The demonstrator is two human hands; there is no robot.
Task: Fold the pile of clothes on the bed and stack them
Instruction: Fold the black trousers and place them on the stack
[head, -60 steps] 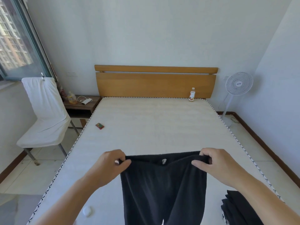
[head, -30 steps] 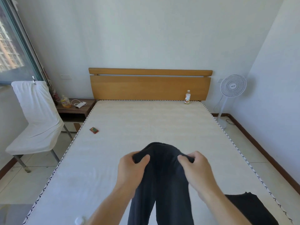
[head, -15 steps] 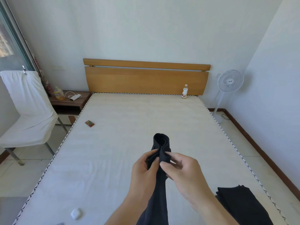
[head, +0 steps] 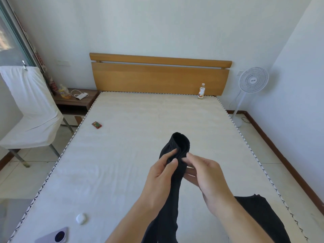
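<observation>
**Now gripping black trousers doubled over above the bed**

Underneath, the bed (head: 122, 155) is lying bare-mattressed, a dark folded pile (head: 263, 220) sitting at its near right edge. The black trousers (head: 177, 172) are hanging doubled between both hands: left hand (head: 162, 174) pinching them, right hand (head: 206, 174) gripping alongside.

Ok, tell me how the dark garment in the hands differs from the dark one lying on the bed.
The held garment hangs lifted between both hands, gathered narrow lengthwise; the lying garment rests flat on the mattress at the near right. The held one is pinched by fingers; the lying one is untouched. Both look black.
</observation>
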